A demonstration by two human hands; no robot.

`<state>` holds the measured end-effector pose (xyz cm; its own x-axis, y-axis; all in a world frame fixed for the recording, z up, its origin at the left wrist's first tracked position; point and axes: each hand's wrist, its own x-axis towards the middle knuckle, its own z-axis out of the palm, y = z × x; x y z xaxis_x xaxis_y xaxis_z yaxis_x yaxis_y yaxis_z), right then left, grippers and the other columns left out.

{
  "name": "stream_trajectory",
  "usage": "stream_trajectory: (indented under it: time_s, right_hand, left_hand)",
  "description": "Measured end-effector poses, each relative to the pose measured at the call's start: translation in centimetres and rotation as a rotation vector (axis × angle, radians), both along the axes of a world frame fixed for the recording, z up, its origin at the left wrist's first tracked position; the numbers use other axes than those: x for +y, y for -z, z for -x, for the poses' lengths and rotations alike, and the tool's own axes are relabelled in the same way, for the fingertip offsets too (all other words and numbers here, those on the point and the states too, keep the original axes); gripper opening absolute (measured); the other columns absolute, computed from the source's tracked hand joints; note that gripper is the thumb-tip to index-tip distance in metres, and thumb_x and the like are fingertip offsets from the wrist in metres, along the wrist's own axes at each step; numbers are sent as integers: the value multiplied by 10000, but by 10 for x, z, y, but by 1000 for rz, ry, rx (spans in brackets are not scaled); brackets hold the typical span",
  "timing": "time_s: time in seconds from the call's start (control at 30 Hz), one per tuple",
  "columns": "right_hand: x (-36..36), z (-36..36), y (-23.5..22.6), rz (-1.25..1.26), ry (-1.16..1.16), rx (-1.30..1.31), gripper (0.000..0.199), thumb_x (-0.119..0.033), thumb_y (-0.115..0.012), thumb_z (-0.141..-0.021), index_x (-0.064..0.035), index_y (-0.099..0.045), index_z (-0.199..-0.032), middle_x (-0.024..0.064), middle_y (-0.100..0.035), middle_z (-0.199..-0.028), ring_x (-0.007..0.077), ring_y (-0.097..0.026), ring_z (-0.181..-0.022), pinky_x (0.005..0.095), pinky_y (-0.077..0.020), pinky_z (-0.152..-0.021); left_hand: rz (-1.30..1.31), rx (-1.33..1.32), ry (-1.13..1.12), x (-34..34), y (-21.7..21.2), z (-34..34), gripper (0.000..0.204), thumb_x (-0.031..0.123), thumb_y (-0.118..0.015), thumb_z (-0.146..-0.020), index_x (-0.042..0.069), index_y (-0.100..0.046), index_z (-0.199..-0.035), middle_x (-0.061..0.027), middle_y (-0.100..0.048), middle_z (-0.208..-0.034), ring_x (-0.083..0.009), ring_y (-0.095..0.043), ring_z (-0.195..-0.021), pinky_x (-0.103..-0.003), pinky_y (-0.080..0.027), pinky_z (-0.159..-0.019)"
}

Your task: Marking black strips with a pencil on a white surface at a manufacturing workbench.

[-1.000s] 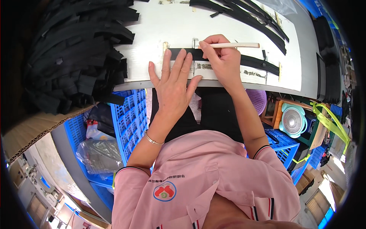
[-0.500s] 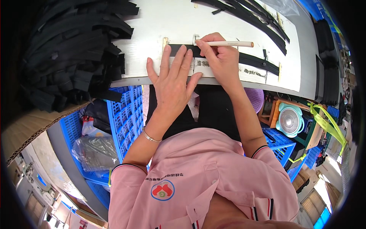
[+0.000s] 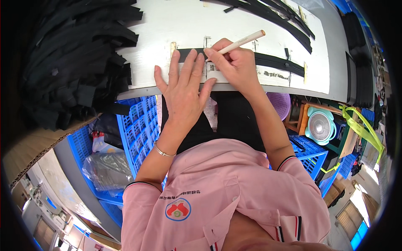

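Note:
A black zipper strip (image 3: 272, 62) lies lengthwise along the near edge of a white board (image 3: 176, 25), its small pull tab sticking up toward the right end. My left hand (image 3: 183, 94) rests flat with fingers spread, the fingertips pressing the strip's left part. In my right hand (image 3: 238, 69) is a white pencil (image 3: 246, 40), pinched and slanting up to the right. Its tip points down at the strip's near edge, just right of my left fingers; the fingers partly hide the contact. Dark marks and lines show on the board around the strip.
A large pile of black strips (image 3: 79, 50) fills the left side. More black zipper strips (image 3: 272, 16) lie at the far right of the board. Below the table edge are blue crates (image 3: 136, 129), a purple basket (image 3: 279, 104) and a turquoise fan (image 3: 321, 125).
The pencil tip has moved from the strip's far edge to its near edge, and the pencil now tilts more steeply. My left hand stays pressed on the strip.

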<state>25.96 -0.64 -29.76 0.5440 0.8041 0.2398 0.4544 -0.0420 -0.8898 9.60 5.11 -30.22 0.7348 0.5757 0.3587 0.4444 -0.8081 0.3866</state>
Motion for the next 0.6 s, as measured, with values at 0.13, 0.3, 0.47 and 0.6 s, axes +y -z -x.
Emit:
stream_trajectory:
  time_s: [0.13,0.3,0.47,0.6]
  right_hand:
    - [-2,0,-5,13,-22,59,212,-245,-732,-943,-48,-734,-866,10,-589,-558,79,-534,-486,255,-390,-481]
    - [-30,-17,-26,-133,186,209,165,-158,-720,-969,-33,-722,-862,-37,-605,-627,7,-485,-560,219,-340,-490]
    - [-61,-53,-20,-87,389,112,201,-182,-708,-989,-38,-711,-849,-58,-562,-613,5,-442,-551,207,-319,-500]
    - [-66,-56,-16,-32,390,130,209,-200,-712,-989,-41,-698,-855,-63,-540,-618,2,-424,-563,211,-315,-502]
  left_hand:
    - [6,5,11,2,2,1,572,382,-752,-902,93,-648,-1385,-47,-586,-1456,-321,-391,-1481,-625,-88,-1193]
    - [-6,55,14,2,1,3,585,402,-732,-932,93,-623,-1416,-40,-552,-1499,-320,-342,-1510,-625,-75,-1200]
    - [5,60,26,0,-2,2,580,370,-736,-936,87,-612,-1426,-48,-542,-1516,-332,-331,-1517,-630,-62,-1201]
    - [-1,87,37,-2,-5,-1,597,362,-741,-930,83,-597,-1439,-67,-522,-1537,-340,-335,-1515,-641,-52,-1199]
